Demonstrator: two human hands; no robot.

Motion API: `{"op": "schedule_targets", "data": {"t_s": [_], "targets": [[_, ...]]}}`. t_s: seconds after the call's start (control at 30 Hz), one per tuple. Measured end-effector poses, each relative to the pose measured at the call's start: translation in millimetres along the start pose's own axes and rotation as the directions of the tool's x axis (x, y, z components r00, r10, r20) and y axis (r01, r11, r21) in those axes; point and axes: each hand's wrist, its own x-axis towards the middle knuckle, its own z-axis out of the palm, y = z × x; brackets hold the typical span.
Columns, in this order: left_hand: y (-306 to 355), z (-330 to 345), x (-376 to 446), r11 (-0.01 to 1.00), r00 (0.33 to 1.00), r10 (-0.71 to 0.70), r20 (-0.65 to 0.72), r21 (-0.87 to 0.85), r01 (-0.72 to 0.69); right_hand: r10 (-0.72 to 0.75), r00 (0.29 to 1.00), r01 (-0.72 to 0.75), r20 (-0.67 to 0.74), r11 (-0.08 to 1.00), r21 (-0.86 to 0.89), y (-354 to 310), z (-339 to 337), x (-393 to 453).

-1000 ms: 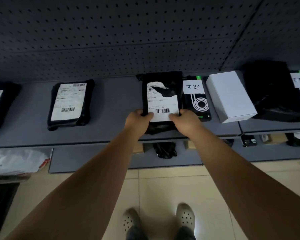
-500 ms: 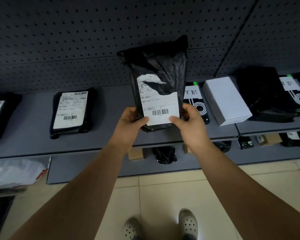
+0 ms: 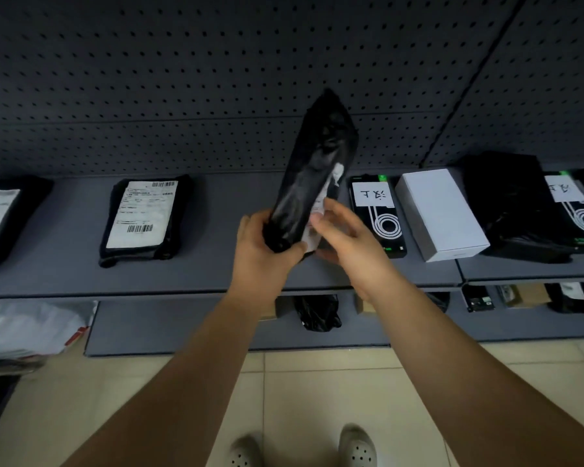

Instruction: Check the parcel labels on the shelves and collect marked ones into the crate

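Observation:
A black plastic parcel (image 3: 312, 170) stands upright in the air above the grey shelf (image 3: 216, 264), turned so that its dark back faces me and only a sliver of its white label shows on the right edge. My left hand (image 3: 267, 244) grips the parcel's lower end. My right hand (image 3: 346, 234) is beside the label edge with fingers spread and nearly straight, fingertips touching the parcel. No crate is in view.
On the shelf lie a black labelled parcel (image 3: 144, 217) at the left, a black box with a handwritten note (image 3: 378, 214), a white box (image 3: 440, 214) and more black parcels (image 3: 513, 203) at the right. A lower shelf holds a black bag (image 3: 317, 313). My shoes stand on the tiled floor (image 3: 317, 382).
The parcel was lifted off the shelf with both hands, then rotated so its label faces away to the right. My right hand has loosened its hold and opened.

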Motion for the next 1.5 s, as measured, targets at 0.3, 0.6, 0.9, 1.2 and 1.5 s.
{"op": "schedule_targets", "data": {"t_s": [0.3,0.6,0.9,1.2,1.5], "targets": [[-10.2,-16.4,-7.7,0.960,0.958,0.272,0.095,0.042,-0.277,0.103,0.992,-0.126,0.073,0.856,0.502,20.2,-13.8,14.3],[-5.2,-33.7,19.9,0.766,0.843,-0.372,0.389,-0.384,0.515,0.218,0.974,-0.224,0.068,0.858,0.463,14.8,-20.6,10.2],[4.1,-11.6,5.5,0.985,0.990,-0.125,-0.063,-0.130,0.116,0.029,0.999,-0.032,0.029,0.992,0.124,9.4,-8.5,3.0],[4.9,-16.6,-9.6,0.986,0.978,0.097,0.186,-0.151,-0.069,0.119,0.987,-0.155,0.105,0.864,0.478,15.1,-22.1,3.3],[-4.2,-33.9,22.0,0.905,0.919,-0.274,0.282,-0.248,0.346,0.227,0.974,-0.218,0.002,0.932,0.291,20.5,-32.8,8.9]]}}
